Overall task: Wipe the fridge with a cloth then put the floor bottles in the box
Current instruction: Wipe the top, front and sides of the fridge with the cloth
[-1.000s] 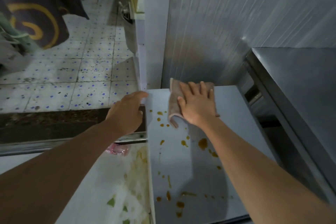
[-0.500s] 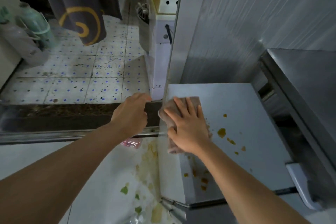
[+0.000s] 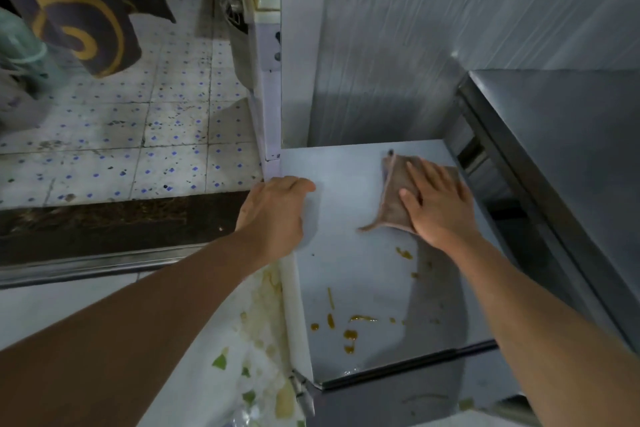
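- Head view cuts both forearms off at the bottom corners of the frame; the lower front of the fridge (image 3: 346, 270) runs out of sight at the bottom edge, and no bottles or box can be made out anywhere.
- At far left a pale green object (image 3: 17, 45) is cropped and too blurred to identify; a dark cloth with a yellow swirl (image 3: 76, 10) hangs at upper left, its top cut off.
- Right of centre, the right hand (image 3: 436, 204) lies flat with fingers spread, pressing the cloth (image 3: 394, 194) onto the fridge's white top; the palm hides the cloth's right part.
- Left hand (image 3: 273, 215), at centre, curls over the top's left edge, gripping it and holding nothing else, well apart from the cloth.
- Brownish-grey and rumpled, the cloth shows a stitched hem, one corner trailing toward lower left.
- Orange-brown stains (image 3: 349, 333) dot the top below the cloth, toward the lower centre of the frame; the surface around the cloth looks clean.
- Steel counter (image 3: 571, 149) fills the right side; blue-dotted floor tiles (image 3: 138, 135) lie at left.
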A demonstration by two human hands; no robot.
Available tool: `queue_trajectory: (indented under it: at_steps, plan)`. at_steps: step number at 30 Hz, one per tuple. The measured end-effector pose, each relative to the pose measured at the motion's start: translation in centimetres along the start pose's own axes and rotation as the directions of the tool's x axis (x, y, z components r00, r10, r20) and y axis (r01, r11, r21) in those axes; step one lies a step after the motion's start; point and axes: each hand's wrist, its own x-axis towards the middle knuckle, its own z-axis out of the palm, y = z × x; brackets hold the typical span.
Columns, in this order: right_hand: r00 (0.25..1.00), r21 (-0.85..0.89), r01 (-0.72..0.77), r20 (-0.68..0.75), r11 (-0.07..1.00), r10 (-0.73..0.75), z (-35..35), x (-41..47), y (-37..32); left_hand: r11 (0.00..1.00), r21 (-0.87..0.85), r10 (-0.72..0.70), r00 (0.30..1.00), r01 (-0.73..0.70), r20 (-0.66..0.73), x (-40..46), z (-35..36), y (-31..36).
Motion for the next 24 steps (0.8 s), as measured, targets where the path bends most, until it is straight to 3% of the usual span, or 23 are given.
queue_trajectory:
  at_steps: [3, 5, 9, 12, 15, 19, 21, 24]
  plan:
    - [0.987, 0.036, -0.157, 0.039, 0.987, 0.156, -0.6, -0.1, 0.8, 0.999, 0.046, 0.024, 1.000, -0.024, 0.004, 0.0, 0.8, 0.4]
    - [0.985, 0.010, -0.171, 0.026, 0.985, 0.171, -0.9, -1.2, -1.8, 0.999, 0.038, 0.016, 1.000, -0.016, -0.007, -0.1, 0.8, 0.4]
    - [0.992, 0.016, 0.109, 0.060, 0.994, -0.109, -0.1, -5.4, -7.6, 0.999, 0.026, -0.029, 1.000, 0.029, 0.005, -0.1, 0.6, 1.1]
    - [0.973, 0.071, 0.211, 0.082, 0.975, -0.217, 0.0, -6.8, -6.5, 0.994, 0.018, -0.104, 0.994, 0.104, 0.017, -0.3, 0.8, 1.9]
    - [0.998, 0.050, 0.069, -0.018, 0.996, -0.068, -0.1, -5.6, -0.1, 0.987, 0.019, -0.159, 0.987, 0.158, 0.030, -0.4, 1.1, 2.1]
    - [0.966, 0.222, -0.253, 0.113, 0.942, 0.233, -0.5, -4.3, 6.4, 0.986, 0.060, -0.159, 0.986, 0.156, 0.056, -0.3, 1.3, 2.1]
    - [0.961, 0.191, -0.274, 0.099, 0.943, 0.259, -0.4, -5.1, 5.6, 0.986, 0.053, -0.161, 0.985, 0.158, 0.065, -0.5, 1.1, 2.4]
    - [0.982, 0.015, -0.181, 0.052, 0.983, 0.180, -0.8, -8.1, 2.3, 0.994, 0.012, -0.107, 0.992, 0.106, 0.061, -1.8, 0.6, 3.0]
